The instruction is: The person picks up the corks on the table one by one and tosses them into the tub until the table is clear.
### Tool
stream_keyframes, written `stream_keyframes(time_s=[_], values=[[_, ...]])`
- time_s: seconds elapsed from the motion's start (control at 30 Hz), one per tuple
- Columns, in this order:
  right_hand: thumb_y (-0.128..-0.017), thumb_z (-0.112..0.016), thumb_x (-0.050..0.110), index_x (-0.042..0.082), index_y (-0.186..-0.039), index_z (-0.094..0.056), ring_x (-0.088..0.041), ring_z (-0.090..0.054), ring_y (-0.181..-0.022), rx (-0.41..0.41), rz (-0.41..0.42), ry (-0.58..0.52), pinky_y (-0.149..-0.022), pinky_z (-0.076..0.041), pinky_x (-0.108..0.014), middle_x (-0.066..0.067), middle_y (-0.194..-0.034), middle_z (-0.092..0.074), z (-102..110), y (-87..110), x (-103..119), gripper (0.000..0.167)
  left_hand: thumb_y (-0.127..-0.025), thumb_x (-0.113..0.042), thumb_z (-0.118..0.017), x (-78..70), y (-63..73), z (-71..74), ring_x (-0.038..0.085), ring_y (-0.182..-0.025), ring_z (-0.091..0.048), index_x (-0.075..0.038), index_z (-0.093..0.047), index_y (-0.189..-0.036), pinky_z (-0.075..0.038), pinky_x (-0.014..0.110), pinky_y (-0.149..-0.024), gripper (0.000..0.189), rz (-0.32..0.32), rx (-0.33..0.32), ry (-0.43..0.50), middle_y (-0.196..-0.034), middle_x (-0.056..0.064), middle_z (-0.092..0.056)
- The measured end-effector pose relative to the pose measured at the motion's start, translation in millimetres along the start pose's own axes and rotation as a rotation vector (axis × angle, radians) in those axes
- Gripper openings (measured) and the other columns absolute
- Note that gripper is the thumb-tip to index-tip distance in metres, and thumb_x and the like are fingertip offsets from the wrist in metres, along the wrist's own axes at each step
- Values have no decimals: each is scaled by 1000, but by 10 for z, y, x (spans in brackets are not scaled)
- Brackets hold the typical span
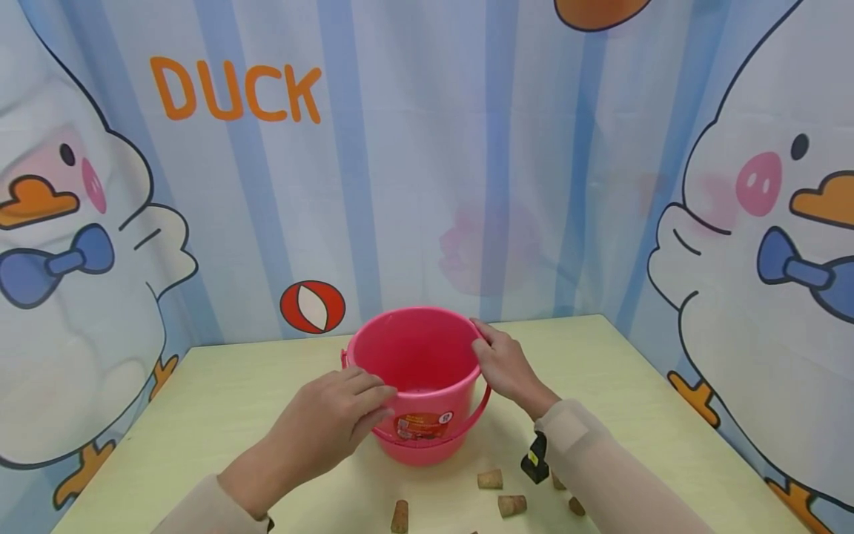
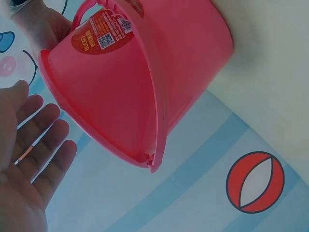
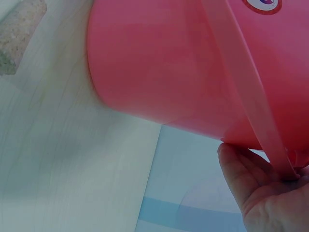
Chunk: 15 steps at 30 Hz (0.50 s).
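A pink bucket (image 1: 427,437) stands upright on the table, its handle (image 1: 477,415) hanging down across the front below a printed label (image 1: 423,426). At the right side of the rim, my right hand (image 1: 507,365) grips the bucket; in the right wrist view its fingers (image 3: 236,169) lie against the wall beside the handle's joint. My left hand (image 1: 333,411) is held near the front left of the rim. Its fingers (image 2: 50,159) are spread in the left wrist view, apart from the bucket and holding nothing. Only part of the bucket's inside shows.
Several corks lie in front of the bucket, among them one cork (image 1: 490,479), another cork (image 1: 512,506) and a third cork (image 1: 399,517). The pale table (image 1: 267,386) is backed by a curtain (image 1: 427,148) printed with ducks.
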State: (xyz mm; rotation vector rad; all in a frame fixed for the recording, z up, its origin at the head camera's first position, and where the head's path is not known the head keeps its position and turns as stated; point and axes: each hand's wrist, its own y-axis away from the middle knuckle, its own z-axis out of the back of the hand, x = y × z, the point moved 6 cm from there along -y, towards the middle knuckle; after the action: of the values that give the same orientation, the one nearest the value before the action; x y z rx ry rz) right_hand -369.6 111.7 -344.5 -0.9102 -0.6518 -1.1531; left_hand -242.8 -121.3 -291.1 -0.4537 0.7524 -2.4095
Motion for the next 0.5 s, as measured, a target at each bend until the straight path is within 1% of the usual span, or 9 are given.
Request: stream_keyframes(time_s=[0.17, 0.3, 0.4, 0.5], values=[[-106, -40, 21, 10, -158, -39, -31, -69, -94, -3, 0, 0, -77, -61, -37, -14, -131, -66, 4, -8, -8, 54, -80, -25, -90, -41, 11, -22, 13, -89, -68, -14, -79, -111, -61, 30, -77, 35, -5, 9, -2, -99, -4, -75], [-106, -41, 20, 10, -159, -38, -32, -69, -97, 1, -2, -12, -79, -62, -39, -14, -132, -66, 4, -13, -20, 54, -79, -24, -90, -73, 28, -48, 13, -92, -69, -15, -78, -114, -61, 32, -79, 38, -9, 17, 15, -103, -4, -75], [-106, -42, 21, 10, -159, -38, -32, -69, -97, 2, 1, -17, -80, -62, -38, -14, -133, -66, 2, -14, -25, 54, -78, -24, -90, -94, 48, -74, 14, -97, -70, -15, -77, -117, -61, 34, -82, 41, -12, 25, 34, -109, -4, -75], [-107, -41, 21, 11, -159, -39, -32, -69, -99, 1, 3, -20, -80, -62, -37, -13, -133, -66, -1, -12, -26, 53, -79, -25, -90, -106, 73, -106, 14, -99, -70, -15, -77, -118, -61, 34, -83, 42, -11, 41, 43, -110, -4, -75]])
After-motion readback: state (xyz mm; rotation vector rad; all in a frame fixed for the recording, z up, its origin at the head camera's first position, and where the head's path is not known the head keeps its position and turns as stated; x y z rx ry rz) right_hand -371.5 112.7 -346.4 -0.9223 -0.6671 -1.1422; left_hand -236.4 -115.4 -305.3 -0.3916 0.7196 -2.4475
